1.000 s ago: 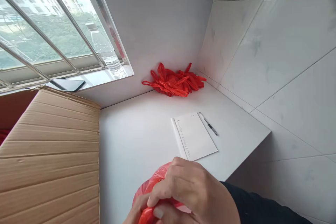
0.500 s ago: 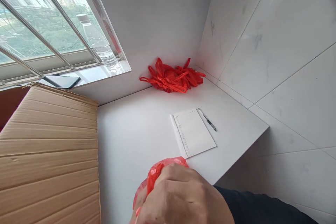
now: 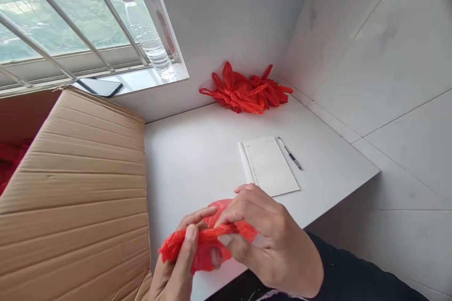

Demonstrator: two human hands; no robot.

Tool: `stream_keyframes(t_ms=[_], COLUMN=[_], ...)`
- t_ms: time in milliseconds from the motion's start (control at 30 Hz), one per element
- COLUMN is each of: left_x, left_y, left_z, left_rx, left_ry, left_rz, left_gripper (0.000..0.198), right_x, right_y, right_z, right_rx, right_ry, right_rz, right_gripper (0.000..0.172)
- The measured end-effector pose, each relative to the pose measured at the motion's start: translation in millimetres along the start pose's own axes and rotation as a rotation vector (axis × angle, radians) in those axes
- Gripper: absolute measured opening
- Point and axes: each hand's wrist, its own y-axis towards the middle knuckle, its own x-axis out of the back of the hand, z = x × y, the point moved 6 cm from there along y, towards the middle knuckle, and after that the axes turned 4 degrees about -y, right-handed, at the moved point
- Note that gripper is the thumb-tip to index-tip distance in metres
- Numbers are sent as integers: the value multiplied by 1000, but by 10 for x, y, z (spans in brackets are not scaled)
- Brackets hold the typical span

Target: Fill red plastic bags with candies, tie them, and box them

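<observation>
A thin red plastic bag (image 3: 212, 233) is stretched between my two hands, above the near edge of the white table. My left hand (image 3: 176, 254) pinches its bunched, twisted part between thumb and fingers. With thumb and index finger, my right hand (image 3: 268, 233) grips the other end of that twisted strip. Looser, see-through film of the bag hangs behind and below the strip, and some left fingers show through it. Just beyond my right hand lies an open notebook (image 3: 271, 164), its lower left corner partly hidden by the fingers.
A pen (image 3: 290, 154) lies right of the notebook. Crumpled red plastic bags (image 3: 247, 91) are heaped at the table's (image 3: 183, 160) back corner. On the left stands a cardboard box (image 3: 81, 188) with red material inside. A water bottle (image 3: 150, 37) and a phone (image 3: 100, 87) rest on the windowsill.
My hands, earlier close together with the right covering most of the bag, have moved apart, so the twisted strip now shows. The view has shifted, with the scene sitting further right and slightly higher.
</observation>
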Motion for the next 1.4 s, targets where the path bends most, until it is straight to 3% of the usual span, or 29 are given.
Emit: stream_keyframes(t_ms=[67,200,333,433,567,667,733,900,1167,1267,1400], left_x=[-28,-94,-131,-110,-82,-83,-85,-50,-18,143,415], left_y=[60,72,-6,-45,-135,-170,-191,-219,-216,-283,-422], left_z=[-26,-74,-164,-228,-187,-67,-25,-3,156,332,606], left_rx=[13,44,-42,-297,-714,-821,-864,-883,-825,-776,-675], left_ry=[-18,-15,87,317,587,615,639,689,782,825,865], left_rz=[42,208,287,240,93,60,49,19,22,-5,-41], left_gripper=[37,22,7,23,51,51,51,59,69,66,63], right_x=[-2,-74,-254,-335,-370,-477,-508,-421,-281,-133,42], right_y=[-30,-57,-61,-59,-70,-105,-106,-58,-78,-181,-456], right_z=[2,-80,-275,-424,-580,-637,-655,-650,-610,-811,-1237], right_rx=[16,5,-90,-206,-352,-387,-377,-298,-261,-298,-544], right_ry=[1,49,184,194,168,228,270,191,101,-42,-82], right_rz=[25,114,290,344,359,520,559,404,190,127,73], right_gripper=[10,17,56,39,33,35,29,10,8,9,18])
